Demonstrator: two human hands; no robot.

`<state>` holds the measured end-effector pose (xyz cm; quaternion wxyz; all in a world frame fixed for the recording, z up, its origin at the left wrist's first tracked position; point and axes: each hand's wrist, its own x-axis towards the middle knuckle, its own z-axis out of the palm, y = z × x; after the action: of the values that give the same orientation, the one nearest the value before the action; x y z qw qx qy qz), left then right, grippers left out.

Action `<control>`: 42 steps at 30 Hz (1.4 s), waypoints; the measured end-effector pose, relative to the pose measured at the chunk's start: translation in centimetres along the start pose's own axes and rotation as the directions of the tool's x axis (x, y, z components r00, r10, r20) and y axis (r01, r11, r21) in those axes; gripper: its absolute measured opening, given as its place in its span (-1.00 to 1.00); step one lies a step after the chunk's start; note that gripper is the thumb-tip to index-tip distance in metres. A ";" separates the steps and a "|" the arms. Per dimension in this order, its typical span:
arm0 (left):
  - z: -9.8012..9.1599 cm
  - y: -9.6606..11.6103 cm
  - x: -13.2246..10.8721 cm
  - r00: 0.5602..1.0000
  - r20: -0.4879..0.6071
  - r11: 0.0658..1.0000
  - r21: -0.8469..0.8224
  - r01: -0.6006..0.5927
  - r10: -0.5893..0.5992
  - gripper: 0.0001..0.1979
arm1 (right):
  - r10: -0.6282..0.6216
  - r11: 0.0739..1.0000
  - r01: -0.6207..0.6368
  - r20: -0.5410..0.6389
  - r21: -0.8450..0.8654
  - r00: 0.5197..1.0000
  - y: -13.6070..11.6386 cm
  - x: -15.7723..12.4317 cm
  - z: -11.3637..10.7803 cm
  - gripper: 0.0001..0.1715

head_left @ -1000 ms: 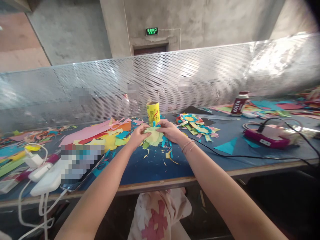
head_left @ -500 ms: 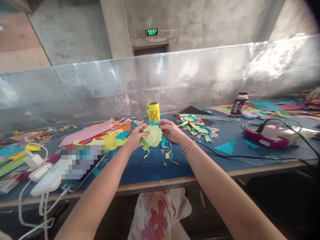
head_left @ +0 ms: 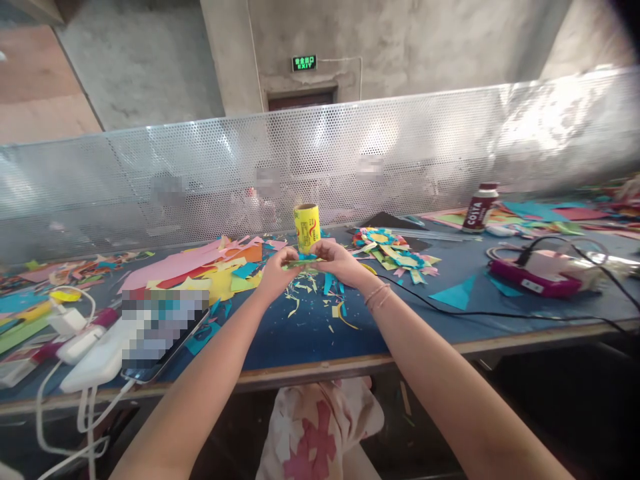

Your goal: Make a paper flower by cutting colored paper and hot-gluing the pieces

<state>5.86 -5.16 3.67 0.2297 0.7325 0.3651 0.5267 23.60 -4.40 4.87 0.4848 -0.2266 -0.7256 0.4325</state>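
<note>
Between my two hands, seen nearly edge-on, is a pale green paper rosette point(head_left: 301, 265) with a bit of blue paper at its far edge. My left hand point(head_left: 277, 272) pinches its left side. On the other side, the fingers of my right hand point(head_left: 340, 262) are closed on it, partly covering it. Just beyond my fingers a yellow cardboard tube point(head_left: 307, 228) stands upright on the blue table point(head_left: 305, 347). To the right of my right hand lie finished-looking multicoloured paper flowers point(head_left: 383, 238). Small green and yellow paper scraps point(head_left: 303, 285) are scattered below my hands.
Coloured paper sheets point(head_left: 173, 267) lie at left, near a phone point(head_left: 165, 337) and white power bank point(head_left: 95, 357) with cables. At right are a purple power strip point(head_left: 533, 277), a black cord point(head_left: 480, 312) and a dark COSTA bottle point(head_left: 480, 210). A perforated metal screen point(head_left: 215, 173) stands behind.
The green paper rosette has tipped from facing me to nearly edge-on. My hands have come closer together around it, and scraps beneath it are now uncovered.
</note>
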 end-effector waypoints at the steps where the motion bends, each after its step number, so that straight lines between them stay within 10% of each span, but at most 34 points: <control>1: -0.1 0.1 0.0 0.998 -0.021 0.996 0.069 -0.063 0.064 -0.88 | -0.048 0.995 0.046 -0.019 -0.088 0.999 -0.1 0.0 0.1 -0.74; 7: -0.5 1.1 -0.3 0.938 -0.061 0.853 0.441 -0.281 0.340 -0.91 | -0.431 0.707 0.332 -0.009 -0.625 0.902 -0.5 -0.4 0.4 -0.82; 14: -0.5 1.3 -1.2 0.914 -0.038 0.786 0.525 -0.326 0.404 -0.82 | -0.583 0.418 0.469 0.166 -0.778 0.796 -0.6 -0.9 0.4 -0.65; 28: -0.3 1.0 -0.9 0.720 -0.047 0.544 0.690 -0.477 0.692 -0.82 | -0.626 0.315 0.480 0.201 -0.819 0.754 -0.8 -1.1 0.5 -0.78; 42: -0.4 1.1 -0.8 0.714 -0.031 0.526 0.699 -0.485 0.699 -0.85 | -0.621 0.319 0.462 0.185 -0.828 0.762 -0.7 -1.1 0.7 -0.81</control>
<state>5.69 -6.43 4.10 -0.2928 0.7523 0.2785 0.5203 23.51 -5.85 4.76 0.4888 -0.2076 -0.8283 -0.1784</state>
